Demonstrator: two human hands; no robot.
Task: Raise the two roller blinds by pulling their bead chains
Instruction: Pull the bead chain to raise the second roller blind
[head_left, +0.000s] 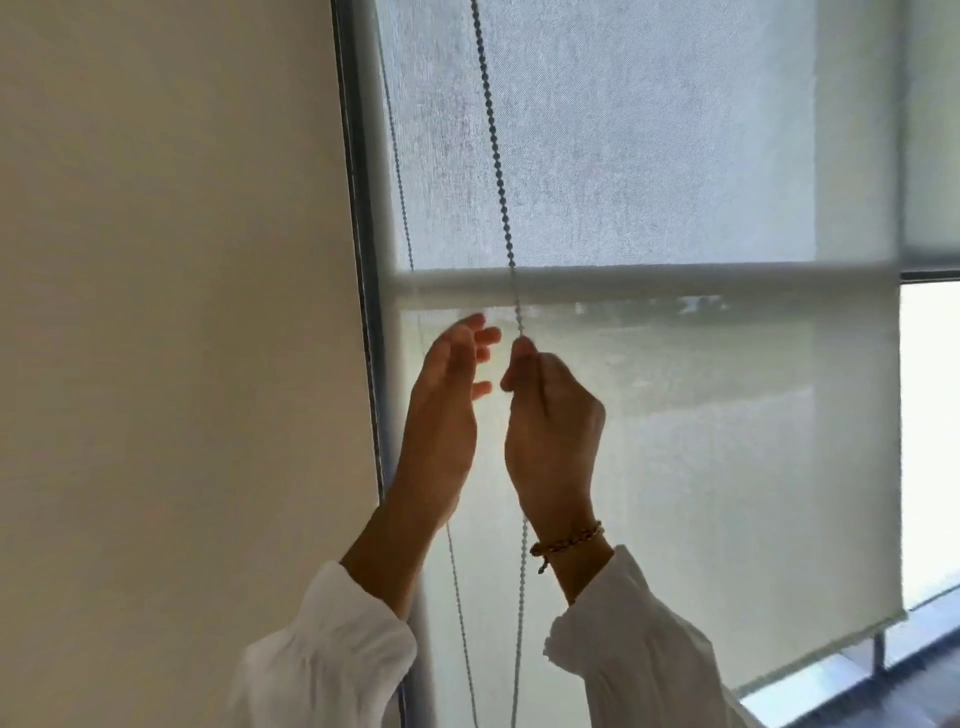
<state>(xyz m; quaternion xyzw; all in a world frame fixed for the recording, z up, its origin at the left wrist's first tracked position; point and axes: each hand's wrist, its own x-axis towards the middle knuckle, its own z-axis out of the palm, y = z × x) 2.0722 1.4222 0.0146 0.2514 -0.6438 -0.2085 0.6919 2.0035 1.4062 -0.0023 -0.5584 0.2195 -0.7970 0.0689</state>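
Observation:
A pale translucent roller blind (701, 441) covers the window, its bottom bar low at the right. A bead chain hangs in front of it as a loop: the front strand (496, 161) runs down into my right hand (550, 415), which is shut on it at about mid-window height. The back strand (400, 197) hangs by the frame and passes behind my left hand (447, 405). My left hand is raised beside the right with fingers apart, holding nothing. A second blind (932, 130) shows at the top right edge, its lower edge higher.
A plain cream wall (171, 338) fills the left half. The dark window frame (363, 260) runs down beside the chain. Bare bright glass (930, 441) shows at the right, with a sill below. Both wrists wear white sleeves; the right has a braided bracelet (566, 543).

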